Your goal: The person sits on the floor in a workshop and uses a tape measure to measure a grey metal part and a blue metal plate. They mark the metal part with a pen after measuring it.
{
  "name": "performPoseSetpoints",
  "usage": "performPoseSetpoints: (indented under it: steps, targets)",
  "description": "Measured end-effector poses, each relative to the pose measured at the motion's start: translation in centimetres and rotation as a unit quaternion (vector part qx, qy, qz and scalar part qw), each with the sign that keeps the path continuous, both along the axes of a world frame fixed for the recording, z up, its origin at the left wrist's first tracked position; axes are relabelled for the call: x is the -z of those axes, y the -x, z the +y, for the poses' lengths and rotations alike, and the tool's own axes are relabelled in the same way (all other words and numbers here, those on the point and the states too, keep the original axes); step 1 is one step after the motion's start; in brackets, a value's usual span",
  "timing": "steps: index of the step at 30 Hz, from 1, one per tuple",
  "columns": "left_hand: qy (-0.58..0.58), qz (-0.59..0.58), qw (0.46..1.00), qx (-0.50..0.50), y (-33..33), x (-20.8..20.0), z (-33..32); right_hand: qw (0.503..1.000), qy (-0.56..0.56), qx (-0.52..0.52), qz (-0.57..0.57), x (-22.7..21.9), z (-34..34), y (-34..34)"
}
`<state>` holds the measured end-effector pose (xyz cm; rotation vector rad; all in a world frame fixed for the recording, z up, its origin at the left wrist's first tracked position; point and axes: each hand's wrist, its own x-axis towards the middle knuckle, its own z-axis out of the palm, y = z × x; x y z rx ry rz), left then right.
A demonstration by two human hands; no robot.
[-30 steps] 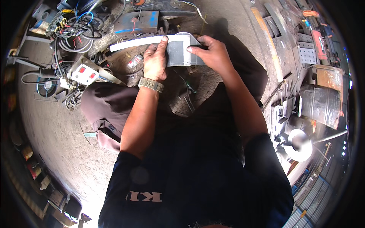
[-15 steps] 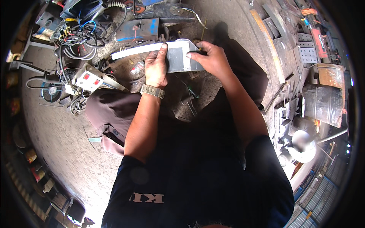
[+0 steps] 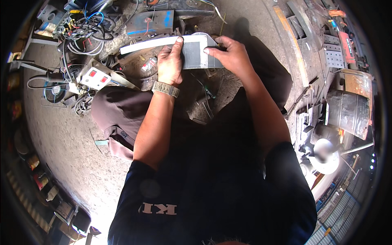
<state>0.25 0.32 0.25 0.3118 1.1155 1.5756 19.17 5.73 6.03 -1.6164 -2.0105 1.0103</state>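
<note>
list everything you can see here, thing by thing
metal piece: one, grey sheet with a long pale strip running left, held in both hands at top centre
cables: a tangle, black, blue and red, upper left on the ground
switch box: one, white with red buttons, left of the hands
small fan: one, dark, far left
blue metal plate: one, above the held piece
metal scrap: several bars and plates, rusty grey, right side
drum: one, rusty, right edge
watch: one, grey band, left wrist
left hand: grip on the sheet's left part
right hand: grip on the sheet's right edge
</note>
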Motion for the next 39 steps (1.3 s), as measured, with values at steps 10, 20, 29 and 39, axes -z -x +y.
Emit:
performPoseSetpoints:
  steps: [10,20,29,39]
  targets:
    - [0.0,-0.028,1.0,0.0,0.0,-0.5,0.0,1.0,-0.011,-0.003,-0.006,-0.6,0.0,0.0]
    - [0.015,-0.003,1.0,0.006,0.1,-0.2,0.0,0.999,-0.036,-0.005,0.002,-0.2,-0.2,-0.1]
    - [0.016,-0.023,1.0,0.009,-0.3,-0.3,-0.1,1.0,-0.015,0.007,-0.009,-0.1,-0.4,-0.2]
    - [0.027,0.016,0.995,0.098,-0.7,-1.0,-0.5,1.0,0.007,0.011,-0.003,0.8,-1.0,-1.2]
